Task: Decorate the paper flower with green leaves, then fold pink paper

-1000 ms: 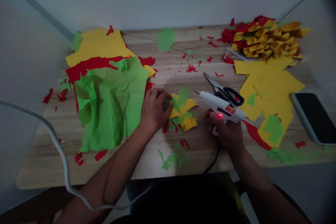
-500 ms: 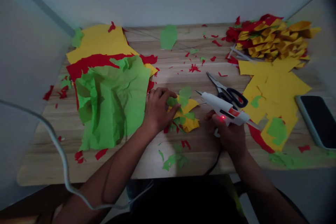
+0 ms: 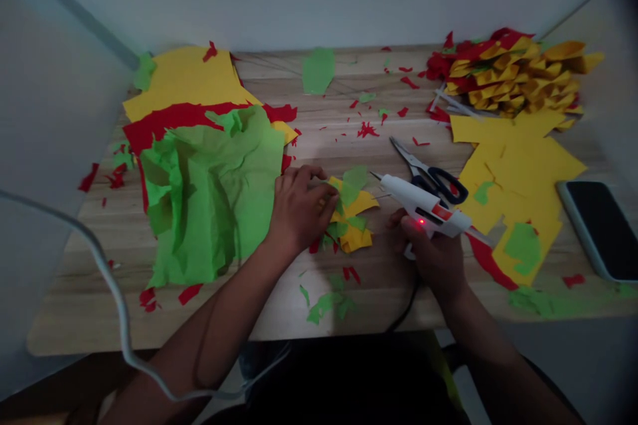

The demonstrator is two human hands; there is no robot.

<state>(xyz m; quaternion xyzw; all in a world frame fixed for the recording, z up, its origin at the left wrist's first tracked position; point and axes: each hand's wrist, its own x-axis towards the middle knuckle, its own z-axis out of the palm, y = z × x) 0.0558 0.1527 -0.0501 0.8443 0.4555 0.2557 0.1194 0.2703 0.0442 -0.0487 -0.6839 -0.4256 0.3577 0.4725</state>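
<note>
My right hand [image 3: 441,262] is wrapped round the handle of a white hot glue gun [image 3: 416,202]. A red light glows on its side, and its nozzle points left and slightly up. My left hand [image 3: 304,206] is closed, thumb against curled fingers, over the left side of a small pile of yellow paper pieces [image 3: 356,238] and green scraps [image 3: 355,184]. What sits between those fingertips is hidden. A thin wire-like line shows between the pile and the glue gun. Just behind the gun lie scissors [image 3: 433,176] with dark handles.
Crumpled green paper [image 3: 209,199] covers red and yellow sheets [image 3: 189,76] on the left. At the back right is a heap of folded yellow and red paper [image 3: 518,73], with cut yellow sheets [image 3: 518,153] before it. A phone [image 3: 605,229] lies at the right; a white cable [image 3: 117,299] crosses the left front.
My left fingers have curled in further, and the green scrap beside their tips is now mostly covered. My right hand keeps the glue gun in about the same place. The view has shifted slightly.
</note>
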